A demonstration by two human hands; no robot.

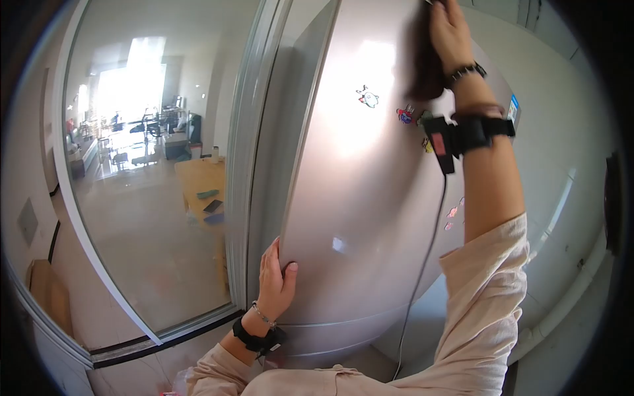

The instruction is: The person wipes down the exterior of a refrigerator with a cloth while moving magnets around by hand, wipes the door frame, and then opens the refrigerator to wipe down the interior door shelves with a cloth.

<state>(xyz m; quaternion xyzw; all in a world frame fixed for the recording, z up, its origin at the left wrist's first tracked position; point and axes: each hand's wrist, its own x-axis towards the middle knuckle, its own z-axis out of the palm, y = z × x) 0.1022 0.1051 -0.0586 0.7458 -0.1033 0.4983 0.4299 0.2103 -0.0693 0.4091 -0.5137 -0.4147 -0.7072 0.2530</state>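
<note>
A tall pinkish-silver refrigerator (356,218) stands before me, with small cartoon magnets (368,98) stuck on its door. My left hand (277,280) rests at the door's lower left edge, fingers stretched out along the side and thumb apart on the front. High up at the right, my right hand (452,36) has its fingers closed on a dark brown cloth (428,63), pressed against the upper door. The cloth is blurred and partly cut off by the frame's top. Both wrists wear black straps, and a cable hangs from the right one.
Left of the refrigerator is a framed glass sliding door (152,244). Through it show a wooden table (191,175) with a phone on it and a bright room. A cardboard box (49,297) stands at far left. White pipes (561,297) run along the right wall.
</note>
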